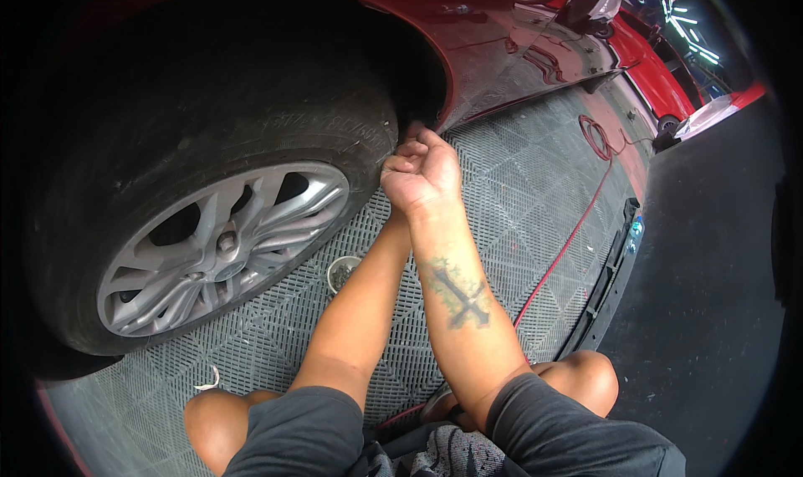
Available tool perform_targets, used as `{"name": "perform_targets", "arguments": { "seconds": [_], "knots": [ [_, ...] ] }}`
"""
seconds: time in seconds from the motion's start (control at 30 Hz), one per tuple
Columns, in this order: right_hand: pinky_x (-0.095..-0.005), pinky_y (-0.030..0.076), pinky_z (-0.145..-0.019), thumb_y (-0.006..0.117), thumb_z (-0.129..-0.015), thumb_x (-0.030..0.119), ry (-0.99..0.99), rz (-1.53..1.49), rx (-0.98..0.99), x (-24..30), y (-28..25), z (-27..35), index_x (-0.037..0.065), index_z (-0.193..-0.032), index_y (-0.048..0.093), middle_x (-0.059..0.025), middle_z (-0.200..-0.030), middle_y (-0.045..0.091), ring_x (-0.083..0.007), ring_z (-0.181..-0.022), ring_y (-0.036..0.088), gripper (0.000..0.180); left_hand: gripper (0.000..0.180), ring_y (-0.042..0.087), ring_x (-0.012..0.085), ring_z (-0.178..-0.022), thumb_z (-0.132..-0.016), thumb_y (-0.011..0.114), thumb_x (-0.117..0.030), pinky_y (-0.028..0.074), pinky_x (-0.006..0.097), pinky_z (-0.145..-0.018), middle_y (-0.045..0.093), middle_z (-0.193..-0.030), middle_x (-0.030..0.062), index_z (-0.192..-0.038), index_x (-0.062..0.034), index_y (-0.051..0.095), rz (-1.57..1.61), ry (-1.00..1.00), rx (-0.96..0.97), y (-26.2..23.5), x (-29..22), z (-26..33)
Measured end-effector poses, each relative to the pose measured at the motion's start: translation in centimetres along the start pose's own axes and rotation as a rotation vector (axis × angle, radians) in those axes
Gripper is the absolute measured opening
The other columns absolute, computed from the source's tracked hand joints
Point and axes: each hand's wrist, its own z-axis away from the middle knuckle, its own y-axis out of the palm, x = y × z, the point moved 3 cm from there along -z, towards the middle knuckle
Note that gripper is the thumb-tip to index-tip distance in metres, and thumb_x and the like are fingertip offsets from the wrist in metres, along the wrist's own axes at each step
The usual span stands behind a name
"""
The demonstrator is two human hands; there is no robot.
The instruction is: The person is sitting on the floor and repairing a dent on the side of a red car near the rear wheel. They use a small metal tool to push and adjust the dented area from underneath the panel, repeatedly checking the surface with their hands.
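Note:
Both arms reach forward to the lower rear edge of a red car's wheel arch (450,76), just behind the tyre (251,130). My right hand (425,169) is turned palm up beside the tread, its fingers curled closed near the rim of the arch. What its fingers grip, if anything, is hidden. My left forearm (355,310) runs up behind the right wrist, and the left hand is almost wholly covered by the right one. A blurred fingertip shows in the dark gap above; whose it is I cannot tell. The silver wheel (230,247) stands to the left.
A small white cup (341,274) of small dark pieces sits on the grey grid floor (519,193) by the tyre. A red hose (571,226) trails along the right. Beyond it lie a long black strip (598,289) and a bottle (636,233). Another red car (648,59) stands farther off.

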Motion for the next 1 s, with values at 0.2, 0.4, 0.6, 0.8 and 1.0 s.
{"name": "perform_targets", "arguments": {
  "seconds": [0.2,0.4,0.6,0.8,1.0],
  "knots": [
    [-0.0218,0.042,-0.06,0.056,-0.1,0.006,-0.152,0.046,-0.07,-0.1,0.7,0.5,0.008,-0.111,0.055,0.0002,-0.098,0.061,-0.0064,-0.076,0.057,0.011,0.043,0.068,0.0281,-0.113,-0.098,0.063,-0.018,0.053,0.036,-0.102,0.071,-0.121,0.0128,-0.139,-0.0044,0.058,0.006,-0.002,0.015,-0.1,-0.3,0.0],
    [-0.0224,0.045,-0.064,0.055,-0.099,0.005,-0.158,0.067,-0.113,0.4,0.8,0.7,0.007,-0.109,0.056,-0.0001,-0.098,0.061,-0.0081,-0.078,0.059,0.011,0.044,0.068,0.0281,-0.113,-0.098,0.063,-0.018,0.053,0.036,-0.102,0.071,-0.121,0.0125,-0.14,-0.0046,0.058,0.007,-0.006,0.02,-0.5,-0.3,0.3],
    [-0.0231,0.046,-0.063,0.057,-0.098,0.006,-0.055,0.029,0.011,0.4,-0.2,0.2,0.008,-0.107,0.056,0.0003,-0.094,0.06,-0.0097,-0.078,0.059,0.009,0.045,0.068,0.0282,-0.113,-0.098,0.063,-0.018,0.053,0.037,-0.102,0.07,-0.121,0.0122,-0.141,-0.0049,0.057,0.011,-0.009,0.02,-1.1,-0.2,0.9],
    [-0.0283,0.049,-0.058,0.057,-0.101,0.01,-0.079,0.422,-0.087,3.3,0.2,0.7,0.002,-0.102,0.06,-0.004,-0.086,0.061,-0.0151,-0.067,0.06,0.009,0.046,0.067,0.0283,-0.113,-0.098,0.063,-0.019,0.052,0.037,-0.103,0.07,-0.121,0.012,-0.141,-0.0051,0.056,-0.008,0.009,0.008,-1.5,-0.9,1.2],
    [-0.0282,0.056,-0.065,0.066,-0.101,0.013,-0.299,1.455,0.184,9.3,2.5,8.9,-0.007,-0.12,0.064,-0.0102,-0.099,0.073,-0.0175,-0.086,0.072,0.028,0.039,0.068,0.0259,-0.114,-0.106,0.06,-0.013,0.053,0.035,-0.102,0.07,-0.123,0.0145,-0.143,0.0003,0.058,0.123,0.044,-0.173,-2.6,-5.1,5.3]
  ]
}}
